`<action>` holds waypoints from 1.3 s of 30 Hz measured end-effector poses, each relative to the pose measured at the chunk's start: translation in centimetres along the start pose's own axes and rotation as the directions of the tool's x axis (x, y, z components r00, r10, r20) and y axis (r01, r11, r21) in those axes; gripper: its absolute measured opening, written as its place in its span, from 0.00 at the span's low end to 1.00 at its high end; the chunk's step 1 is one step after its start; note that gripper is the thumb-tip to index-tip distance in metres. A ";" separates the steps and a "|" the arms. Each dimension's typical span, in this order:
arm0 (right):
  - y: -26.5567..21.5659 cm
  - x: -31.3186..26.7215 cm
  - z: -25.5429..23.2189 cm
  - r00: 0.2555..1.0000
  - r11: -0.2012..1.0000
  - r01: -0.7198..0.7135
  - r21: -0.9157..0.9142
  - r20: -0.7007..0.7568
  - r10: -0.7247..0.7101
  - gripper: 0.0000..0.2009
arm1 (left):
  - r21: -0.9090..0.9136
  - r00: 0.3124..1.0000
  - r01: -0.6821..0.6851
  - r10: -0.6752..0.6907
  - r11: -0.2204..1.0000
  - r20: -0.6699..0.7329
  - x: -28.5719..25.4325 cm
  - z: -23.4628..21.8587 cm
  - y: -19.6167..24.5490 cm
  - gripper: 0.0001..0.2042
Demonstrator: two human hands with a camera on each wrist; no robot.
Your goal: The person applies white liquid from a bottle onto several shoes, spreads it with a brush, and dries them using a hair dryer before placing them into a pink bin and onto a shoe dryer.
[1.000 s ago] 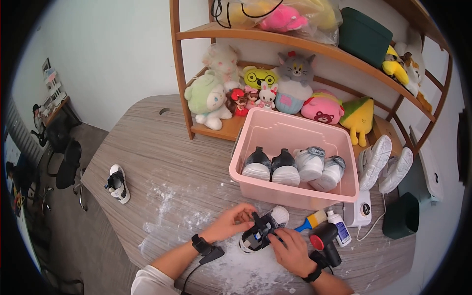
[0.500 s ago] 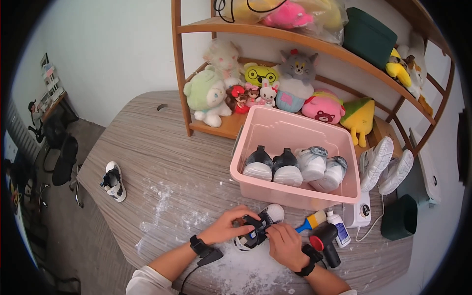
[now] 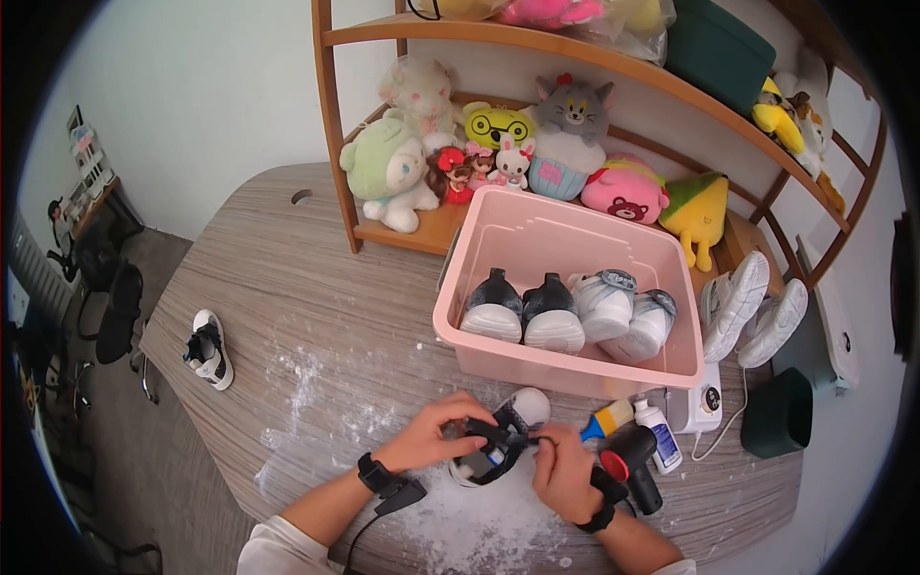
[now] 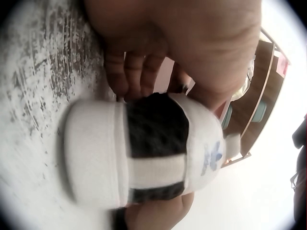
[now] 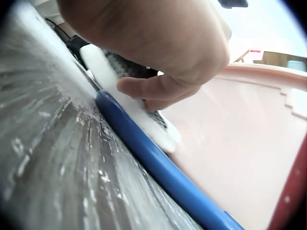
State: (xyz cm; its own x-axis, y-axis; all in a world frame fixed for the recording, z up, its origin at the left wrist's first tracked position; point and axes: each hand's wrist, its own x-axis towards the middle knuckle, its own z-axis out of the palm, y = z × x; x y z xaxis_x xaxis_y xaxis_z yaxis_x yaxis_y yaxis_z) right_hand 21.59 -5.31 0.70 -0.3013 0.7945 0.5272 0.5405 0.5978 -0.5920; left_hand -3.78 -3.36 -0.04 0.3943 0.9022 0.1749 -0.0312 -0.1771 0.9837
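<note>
A black and white shoe (image 3: 529,408) stands on the powder-dusted table, toe toward the pink bin. My left hand (image 3: 436,436) grips the black upper part at its opening, thumb and fingers on either side. The left wrist view shows the shoe's white heel (image 4: 204,153) and sole close up below that hand (image 4: 177,43). At the shoe's right side, my right hand (image 3: 567,474) pinches a dark strap or lace end pulled out sideways. In the right wrist view, curled fingers of the right hand (image 5: 153,48) lie over the shoe's side (image 5: 139,117); their tips are partly hidden.
The pink bin (image 3: 565,369) holds several shoes behind the hands. A blue-handled brush (image 3: 606,420), a white bottle (image 3: 658,439) and a black and red dryer (image 3: 632,465) lie to the right. Another shoe (image 3: 209,351) stands at the left. Shelves with plush toys rise behind.
My right hand has moved a little right, away from the shoe's opening, with the dark strap or lace drawn out. The left hand has closed in on the shoe's upper part.
</note>
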 end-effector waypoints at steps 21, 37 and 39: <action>0.4 1.2 -0.3 0.993 0.992 0.087 -0.096 0.092 -0.078 0.18 | 0.064 1.000 -0.005 0.004 0.998 0.021 -0.4 0.0 -0.3 0.12; 0.2 1.2 -0.1 0.993 0.999 0.032 -0.010 0.115 -0.031 0.17 | 0.167 0.984 -0.092 0.064 0.982 0.169 -0.2 0.5 0.6 0.22; 0.1 1.4 -0.3 0.992 0.998 -0.036 0.045 0.123 0.031 0.13 | 0.155 0.984 -0.097 0.071 0.983 0.163 -0.2 0.5 1.0 0.23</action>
State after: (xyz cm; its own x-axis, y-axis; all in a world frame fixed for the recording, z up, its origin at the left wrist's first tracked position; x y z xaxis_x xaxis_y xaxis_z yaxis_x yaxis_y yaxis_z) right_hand 21.50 -4.21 1.58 -0.3790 0.8195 0.4299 0.5150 0.5728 -0.6378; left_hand -3.45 -3.87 0.95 0.5355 0.8110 0.2355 0.0737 -0.3227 0.9436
